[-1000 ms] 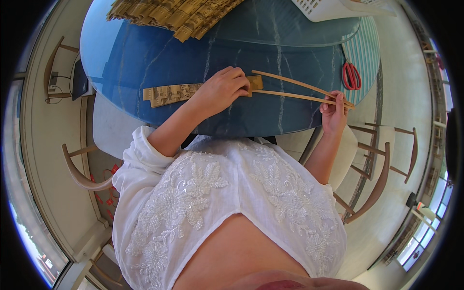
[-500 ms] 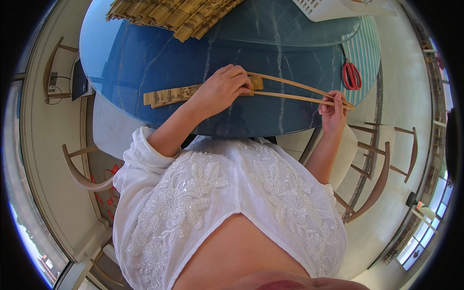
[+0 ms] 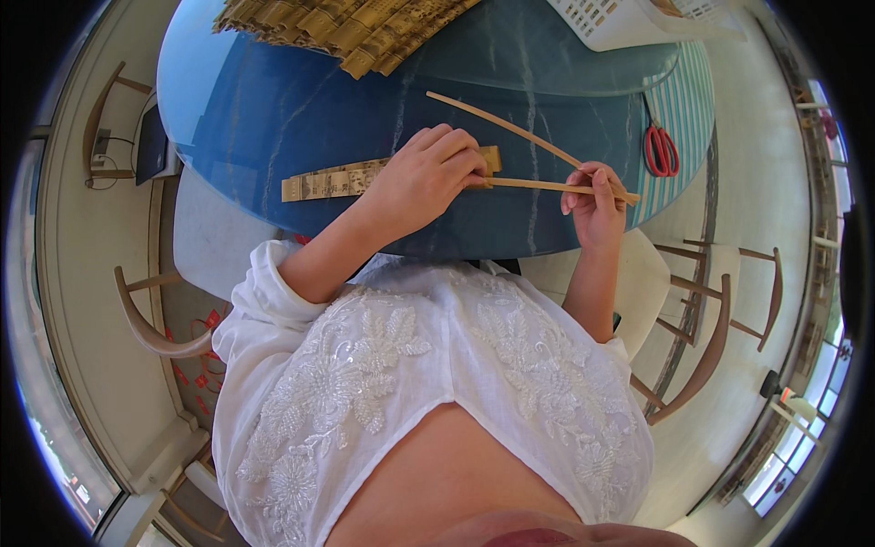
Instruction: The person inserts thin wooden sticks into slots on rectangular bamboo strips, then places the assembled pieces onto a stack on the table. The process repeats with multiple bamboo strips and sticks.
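On the round blue table point(image 3: 273, 109) lies a short row of flat bamboo slips point(image 3: 333, 181). My left hand point(image 3: 428, 173) rests on its right end, fingers curled over the slips. My right hand point(image 3: 597, 196) pinches two long thin bamboo strips point(image 3: 519, 132) near their right ends. One strip runs level to my left hand. The other angles up and away to the left across the table.
A big pile of bamboo slips point(image 3: 346, 27) lies at the table's far edge. A white basket point(image 3: 620, 18) stands at the far right. Red scissors point(image 3: 661, 150) lie on a striped cloth point(image 3: 688, 109). Wooden chairs point(image 3: 720, 310) stand to the right and left.
The upper strip has swung further up and away from the lower one. My hands have kept their places.
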Motion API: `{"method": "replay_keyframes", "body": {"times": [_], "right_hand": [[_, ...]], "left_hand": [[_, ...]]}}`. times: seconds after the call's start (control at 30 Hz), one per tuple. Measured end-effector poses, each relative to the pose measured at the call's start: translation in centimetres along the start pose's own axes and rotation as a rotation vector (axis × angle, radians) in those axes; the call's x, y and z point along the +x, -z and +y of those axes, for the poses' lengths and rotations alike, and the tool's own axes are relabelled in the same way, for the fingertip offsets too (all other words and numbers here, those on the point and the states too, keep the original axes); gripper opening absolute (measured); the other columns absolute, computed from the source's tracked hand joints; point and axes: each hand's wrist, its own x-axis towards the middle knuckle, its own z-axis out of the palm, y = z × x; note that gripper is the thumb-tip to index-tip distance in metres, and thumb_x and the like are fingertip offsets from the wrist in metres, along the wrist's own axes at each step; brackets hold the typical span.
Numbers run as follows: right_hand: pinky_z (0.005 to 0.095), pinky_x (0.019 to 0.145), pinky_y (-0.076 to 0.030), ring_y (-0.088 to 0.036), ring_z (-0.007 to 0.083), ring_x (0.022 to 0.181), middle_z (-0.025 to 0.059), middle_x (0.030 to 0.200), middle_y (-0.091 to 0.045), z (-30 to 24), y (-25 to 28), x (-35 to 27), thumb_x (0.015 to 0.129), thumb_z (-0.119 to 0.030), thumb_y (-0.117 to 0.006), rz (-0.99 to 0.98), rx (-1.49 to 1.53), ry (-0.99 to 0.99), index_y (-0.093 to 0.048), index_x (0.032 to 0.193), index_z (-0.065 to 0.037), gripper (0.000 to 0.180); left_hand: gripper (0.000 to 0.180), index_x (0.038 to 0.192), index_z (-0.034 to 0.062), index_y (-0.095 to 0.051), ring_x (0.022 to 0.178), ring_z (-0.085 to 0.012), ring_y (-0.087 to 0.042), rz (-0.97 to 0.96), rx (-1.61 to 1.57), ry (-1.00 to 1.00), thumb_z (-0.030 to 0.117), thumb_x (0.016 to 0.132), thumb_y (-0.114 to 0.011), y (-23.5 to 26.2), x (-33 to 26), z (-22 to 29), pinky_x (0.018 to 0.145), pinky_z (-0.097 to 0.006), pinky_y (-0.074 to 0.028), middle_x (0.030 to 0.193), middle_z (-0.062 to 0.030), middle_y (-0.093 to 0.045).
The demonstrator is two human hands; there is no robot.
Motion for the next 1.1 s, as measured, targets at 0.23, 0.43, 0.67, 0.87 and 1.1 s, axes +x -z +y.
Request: {"method": "replay_keyframes", "body": {"times": [0.23, 0.43, 0.67, 0.87, 1.1], "right_hand": [[0.0364, 0.055, -0.055, -0.063, 0.0223, 0.065, 0.0183, 0.090, -0.067, 0.7, -2.3, 0.0, 0.102, -0.019, -0.056, -0.075, 0.038, 0.118, -0.065, 0.105, 0.005, 0.026], [0.0377, 0.057, -0.055, -0.063, 0.0234, 0.067, 0.0194, 0.092, -0.066, 0.7, -2.2, -0.2, 0.102, -0.019, -0.055, -0.099, 0.123, 0.146, -0.064, 0.107, 0.005, 0.026], [0.0382, 0.059, -0.056, -0.064, 0.0248, 0.070, 0.0198, 0.093, -0.067, 1.3, -3.7, 0.1, 0.100, -0.016, -0.058, -0.192, 0.093, 0.117, -0.063, 0.110, 0.005, 0.024], [0.0396, 0.061, -0.057, -0.065, 0.0253, 0.071, 0.0201, 0.094, -0.067, 1.9, -5.6, 0.4, 0.100, -0.015, -0.058, -0.231, 0.135, 0.071, -0.062, 0.109, 0.006, 0.023], [0.0398, 0.071, -0.058, -0.067, 0.0270, 0.081, 0.0201, 0.099, -0.067, 4.1, -8.6, -0.1, 0.099, -0.014, -0.060, -0.279, 0.129, -0.002, -0.061, 0.115, 0.006, 0.025]], "left_hand": [[0.020, 0.096, 0.0049, -0.066, 0.081, -0.0245, -0.058, 0.241, -0.049, -0.069, 0.016, 0.083, -0.075, 1.3, -3.0, 1.9, 0.071, -0.034, -0.048, 0.091, -0.0082, -0.061], [0.035, 0.107, -0.0018, -0.067, 0.073, -0.0142, -0.061, 0.198, -1.065, 0.662, 0.030, 0.104, -0.054, 0.1, -7.2, 2.2, 0.065, -0.027, -0.050, 0.087, -0.0083, -0.069], [0.031, 0.103, -0.0029, -0.068, 0.073, -0.0151, -0.063, 0.595, -1.393, 0.720, 0.025, 0.104, -0.056, -0.5, -8.3, 0.7, 0.066, -0.027, -0.051, 0.088, -0.0096, -0.070], [0.030, 0.101, -0.0028, -0.069, 0.072, -0.0146, -0.063, 0.598, -1.392, 0.644, 0.024, 0.103, -0.057, 0.0, -8.6, 0.9, 0.067, -0.027, -0.051, 0.088, -0.0096, -0.071], [0.026, 0.102, -0.0005, -0.069, 0.075, -0.0148, -0.063, 0.550, -1.358, 0.659, 0.022, 0.103, -0.057, 0.3, -8.5, 1.6, 0.069, -0.030, -0.051, 0.087, -0.0092, -0.070]]}}
